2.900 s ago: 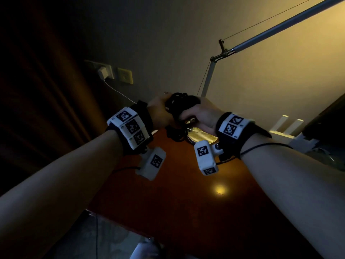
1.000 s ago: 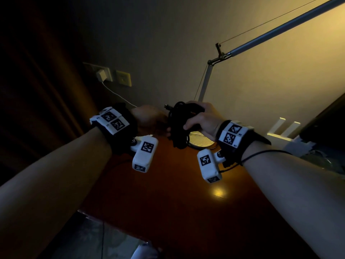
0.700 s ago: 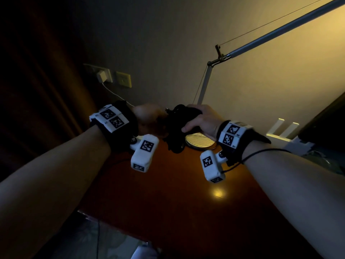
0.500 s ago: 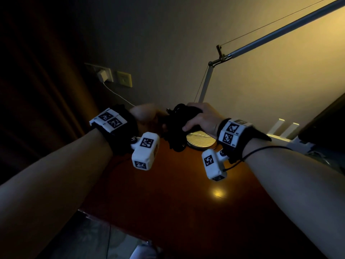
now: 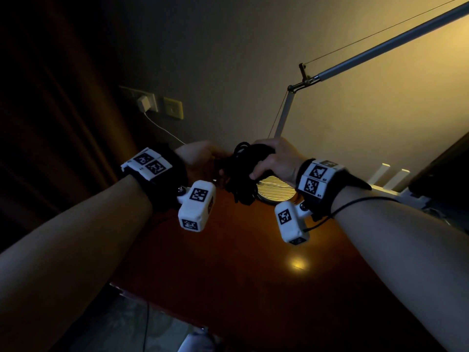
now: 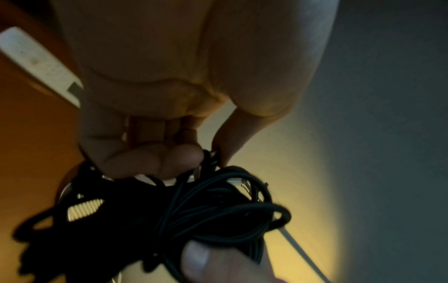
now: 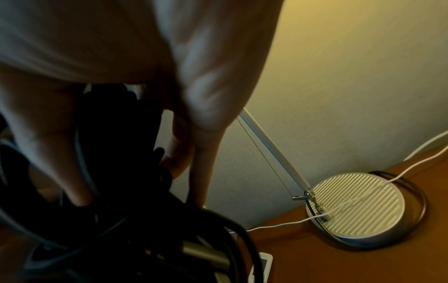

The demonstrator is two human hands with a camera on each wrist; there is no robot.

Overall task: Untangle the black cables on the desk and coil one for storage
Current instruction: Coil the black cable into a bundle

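Observation:
A tangled bundle of black cables point(image 5: 242, 174) hangs in the air above the wooden desk point(image 5: 253, 262), in front of the lamp. My right hand point(image 5: 275, 161) grips the bundle from the top right, fingers curled round it and thumb underneath. In the right wrist view the bundle point(image 7: 116, 201) fills the lower left, and a metal plug point(image 7: 203, 252) shows inside it. My left hand point(image 5: 203, 161) meets the bundle from the left. In the left wrist view its curled fingers point(image 6: 155, 164) pinch a strand at the edge of the loops point(image 6: 206, 214).
A round ribbed lamp base point(image 7: 358, 210) stands on the desk at the wall, its arm point(image 5: 380, 49) reaching up to the right. A white cable point(image 7: 278, 225) crosses the base. A white flat device point(image 7: 263, 266) lies under the bundle. A charger point(image 5: 143, 104) sits in the wall socket.
My left wrist has turned and dropped a little, and that hand now works at the bundle's left side. The right hand has kept its hold on the bundle, barely shifting.

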